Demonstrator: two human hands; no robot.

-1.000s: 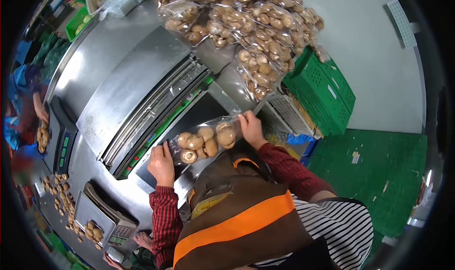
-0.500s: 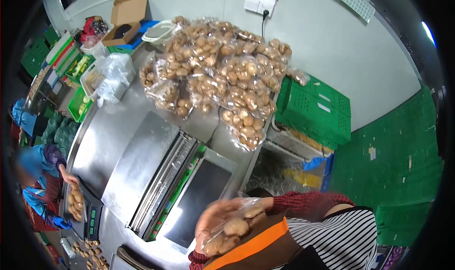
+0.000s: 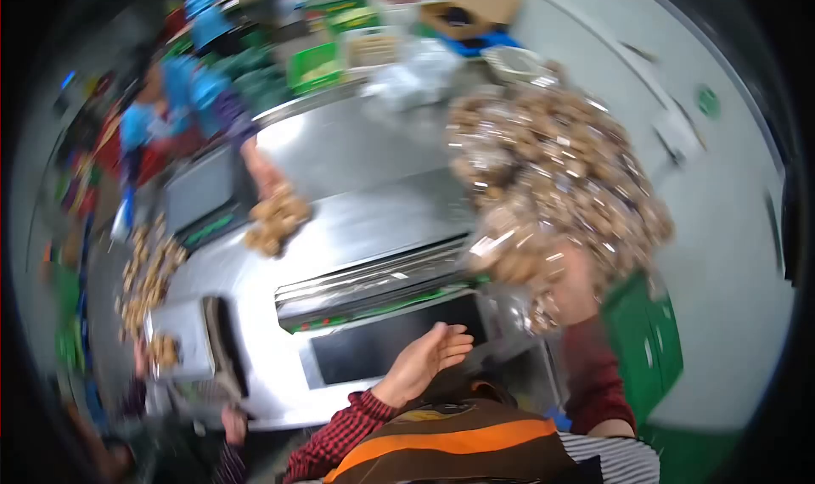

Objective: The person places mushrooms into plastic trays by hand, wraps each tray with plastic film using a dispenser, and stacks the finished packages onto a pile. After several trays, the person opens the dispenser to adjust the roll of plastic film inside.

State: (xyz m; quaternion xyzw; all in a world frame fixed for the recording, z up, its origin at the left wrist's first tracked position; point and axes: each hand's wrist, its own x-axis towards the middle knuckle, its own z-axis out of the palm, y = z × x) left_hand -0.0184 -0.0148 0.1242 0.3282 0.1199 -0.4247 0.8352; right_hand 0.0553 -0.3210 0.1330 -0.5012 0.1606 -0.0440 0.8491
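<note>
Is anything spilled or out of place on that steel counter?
Yes. Loose mushrooms lie scattered along the steel counter at its left end, unbagged, unlike the tall pile of bagged mushrooms on the right. The picture is blurred, so I cannot tell whether they spilled or were laid out.

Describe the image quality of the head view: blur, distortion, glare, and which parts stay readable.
Head view: strong motion blur smears the pile of bagged mushrooms and the right hand reaching into it; whether it grips a bag cannot be told. Fisheye distortion bends the steel machine and rings the frame with black. Glare streaks the steel. The left hand, open, is the sharpest part.
</note>
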